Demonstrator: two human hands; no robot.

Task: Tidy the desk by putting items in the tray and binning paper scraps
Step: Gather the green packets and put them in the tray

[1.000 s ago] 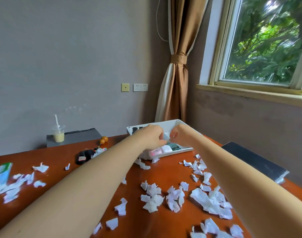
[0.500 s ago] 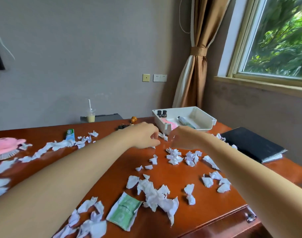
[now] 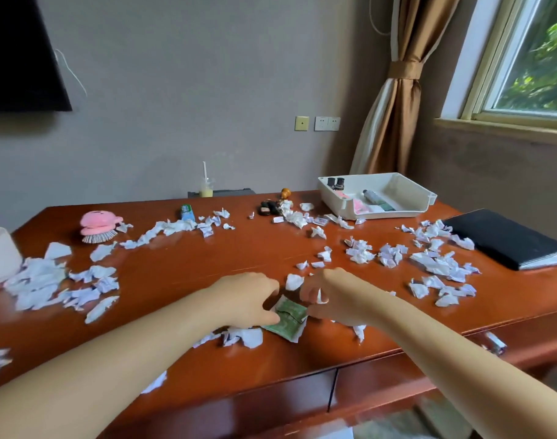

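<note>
A flat green packet [image 3: 288,318] lies among white paper scraps [image 3: 435,264] near the desk's front edge. My left hand [image 3: 248,299] pinches the packet's left corner between thumb and fingers. My right hand [image 3: 337,296] is curled at the packet's right edge, with a small white scrap [image 3: 320,295] caught in its fingers. The white tray [image 3: 424,201] stands at the back right, well beyond both hands, and holds a tube, a pink item and two small dark caps.
On the brown desk lie a pink brush [image 3: 96,228], a green tube [image 3: 187,213], a small black item [image 3: 268,208] and an orange figure [image 3: 285,192]. A black notebook [image 3: 499,239] lies at the right and a white container [image 3: 0,253] at the left edge. A drink cup [image 3: 206,189] stands behind.
Both hands have drawn back from the tray toward the desk's front edge and closed in on the green packet. The view has swung left and down.
</note>
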